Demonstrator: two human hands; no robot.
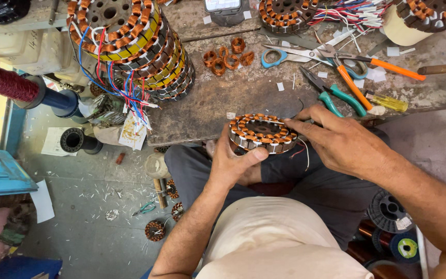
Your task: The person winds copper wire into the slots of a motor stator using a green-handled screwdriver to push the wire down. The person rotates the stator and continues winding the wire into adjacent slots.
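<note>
one stator (262, 133), two hands (290, 150)

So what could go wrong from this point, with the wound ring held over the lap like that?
The stator ring sits at the bench edge, gripped by the left hand from below; a slip could drop it to the floor. The right hand works at its rim, where thin loose wires could snag or break. Open scissors and pliers lie close behind the right hand, easy to knock.

A tall stack of copper-wound stators (130, 41) stands on the worn grey desk (207, 108), well apart from orange-handled pliers (372, 64) and blue-handled scissors (285, 54).
</note>
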